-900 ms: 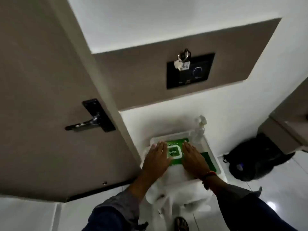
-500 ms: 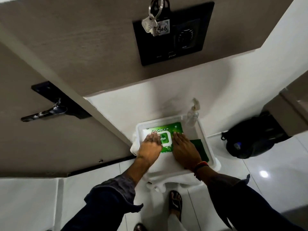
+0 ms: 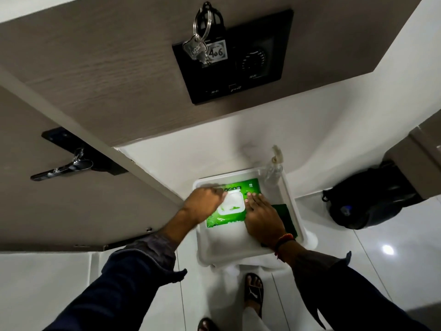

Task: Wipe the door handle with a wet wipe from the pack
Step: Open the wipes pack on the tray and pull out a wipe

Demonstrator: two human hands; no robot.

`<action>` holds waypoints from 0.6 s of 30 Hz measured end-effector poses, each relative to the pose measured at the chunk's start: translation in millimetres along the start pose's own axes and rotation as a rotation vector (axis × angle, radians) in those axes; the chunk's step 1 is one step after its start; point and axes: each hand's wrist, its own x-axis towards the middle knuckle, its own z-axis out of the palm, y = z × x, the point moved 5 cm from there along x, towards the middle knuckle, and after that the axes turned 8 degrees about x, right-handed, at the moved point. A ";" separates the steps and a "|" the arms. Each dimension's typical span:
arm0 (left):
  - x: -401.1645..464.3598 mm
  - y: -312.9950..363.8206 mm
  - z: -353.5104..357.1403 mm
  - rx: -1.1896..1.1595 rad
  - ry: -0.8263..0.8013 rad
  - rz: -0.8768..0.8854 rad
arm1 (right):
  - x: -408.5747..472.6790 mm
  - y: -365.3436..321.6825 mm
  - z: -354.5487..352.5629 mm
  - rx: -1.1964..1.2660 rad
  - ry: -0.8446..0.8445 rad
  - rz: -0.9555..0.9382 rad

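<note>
A green wet wipe pack with a white flip lid lies in a white tray low against the wall. My left hand pinches the lid's left edge, and the lid looks partly raised. My right hand lies flat on the right side of the pack, fingers spread. The black lever door handle sits on the brown door at the left, well apart from both hands.
A clear spray bottle stands in the tray's far right corner, with a dark green cloth beside my right hand. A key ring hangs on a black wall panel. A black backpack lies on the floor at the right.
My left hand has shifted from lying flat on the pack to pinching the lid, which has lifted. The camera has moved closer and tilted down. My right hand stays pressed on the pack.
</note>
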 end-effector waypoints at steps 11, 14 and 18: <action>10.0 -25.0 -6.6 -0.551 0.035 -0.405 | 25.8 1.7 -12.6 0.135 0.091 0.101; 3.2 -28.0 -4.5 -0.569 0.081 -0.406 | 35.7 -8.1 -15.1 0.161 0.016 0.144; 1.0 -18.9 -4.7 -0.627 0.101 -0.338 | 36.4 -3.8 -23.5 0.471 0.091 0.105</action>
